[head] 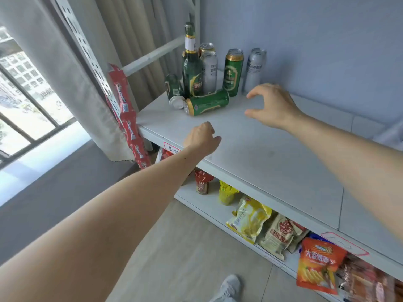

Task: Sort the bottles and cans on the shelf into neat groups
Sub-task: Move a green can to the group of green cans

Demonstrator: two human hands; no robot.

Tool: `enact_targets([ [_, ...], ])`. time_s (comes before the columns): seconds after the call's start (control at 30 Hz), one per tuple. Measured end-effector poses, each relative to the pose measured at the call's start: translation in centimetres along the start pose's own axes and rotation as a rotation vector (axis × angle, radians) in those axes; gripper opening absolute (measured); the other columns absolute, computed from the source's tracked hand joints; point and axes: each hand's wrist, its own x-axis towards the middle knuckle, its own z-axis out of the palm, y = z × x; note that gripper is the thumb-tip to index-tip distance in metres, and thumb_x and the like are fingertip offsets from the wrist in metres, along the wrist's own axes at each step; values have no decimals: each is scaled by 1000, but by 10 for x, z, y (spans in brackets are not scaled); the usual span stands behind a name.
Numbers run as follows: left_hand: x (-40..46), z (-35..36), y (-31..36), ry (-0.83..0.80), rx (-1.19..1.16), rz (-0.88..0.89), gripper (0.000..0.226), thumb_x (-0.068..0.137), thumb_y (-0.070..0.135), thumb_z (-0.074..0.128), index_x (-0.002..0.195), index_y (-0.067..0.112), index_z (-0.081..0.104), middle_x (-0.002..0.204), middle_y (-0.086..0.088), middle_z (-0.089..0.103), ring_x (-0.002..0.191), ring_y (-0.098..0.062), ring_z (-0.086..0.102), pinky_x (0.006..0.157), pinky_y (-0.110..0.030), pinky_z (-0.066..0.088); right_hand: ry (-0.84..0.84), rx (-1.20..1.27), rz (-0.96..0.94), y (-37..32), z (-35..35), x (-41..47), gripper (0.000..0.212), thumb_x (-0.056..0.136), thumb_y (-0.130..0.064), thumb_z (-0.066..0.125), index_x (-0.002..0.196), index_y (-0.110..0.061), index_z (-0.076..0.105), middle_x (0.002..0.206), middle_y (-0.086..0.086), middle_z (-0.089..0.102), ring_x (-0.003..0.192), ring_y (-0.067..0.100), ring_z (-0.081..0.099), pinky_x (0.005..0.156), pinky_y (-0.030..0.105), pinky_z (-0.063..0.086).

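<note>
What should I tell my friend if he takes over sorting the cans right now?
Left hand: curled, holding nothing, above the shelf front edge.
Right hand: open, fingers spread, holding nothing, nearing the cans.
Things, all at the shelf's far left corner: green bottle upright; upright green can; two silver cans upright, another can top behind; two green cans lying down.
Done: nothing grouped yet.
Left: stand the fallen cans, then group by kind.
</note>
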Motion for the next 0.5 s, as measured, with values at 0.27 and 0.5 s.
enact_targets([
  [0.27,65,-17,-68,70,-35,-79,49,90,39,59,131,15,46,129,-4,55,115,-25,53,79,-33,43,-156,-78,-64,-24,71,87,61,77,-32,76,130,-15,52,131,7,56,121,30,48,97,44,43],
  [0.5,105,-3,-84,96,-146,-120,62,88,43,62,135,10,37,135,-7,43,123,-28,46,90,-41,45,-328,-173,-52,-11,119,147,88,74,-41,77,146,-20,32,139,11,47,131,30,37,99,47,42],
])
